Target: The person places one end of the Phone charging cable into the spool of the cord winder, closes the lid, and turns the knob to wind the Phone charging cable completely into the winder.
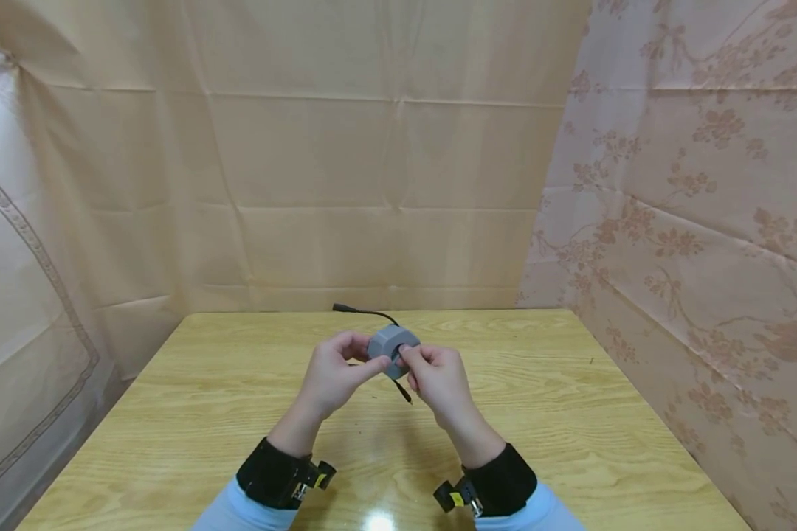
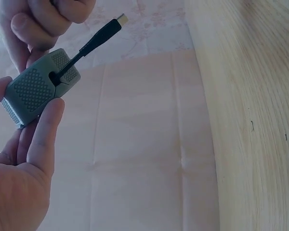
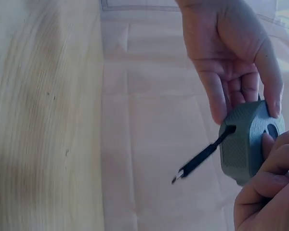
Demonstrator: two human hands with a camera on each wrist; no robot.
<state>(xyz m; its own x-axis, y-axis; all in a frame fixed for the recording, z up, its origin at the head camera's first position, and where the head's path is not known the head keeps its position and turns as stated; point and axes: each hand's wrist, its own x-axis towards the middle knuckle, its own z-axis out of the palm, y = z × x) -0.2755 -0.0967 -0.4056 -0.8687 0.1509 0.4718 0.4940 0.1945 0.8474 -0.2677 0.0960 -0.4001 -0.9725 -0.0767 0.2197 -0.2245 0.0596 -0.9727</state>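
Observation:
A grey, many-sided cable winder (image 1: 385, 340) with textured sides is held up over the table in both hands. My left hand (image 1: 332, 372) grips its edge between thumb and fingers. At the round opening in its face, my right hand (image 1: 440, 377) pinches the hub with thumb and forefinger; the exact spot is partly covered by the fingers. From a slot in the side comes a short black cable end with a metal-tipped plug (image 2: 102, 36), also seen in the right wrist view. Another black cable end (image 1: 345, 307) sticks out on the far side, pointing left.
Below lies a light wood-grain table (image 1: 239, 413) with a few tiny dark bits on it. A beige curtain (image 1: 372, 162) hangs behind its far edge, and a floral cloth (image 1: 704, 221) covers the right side. Both wrists wear black straps with small cameras.

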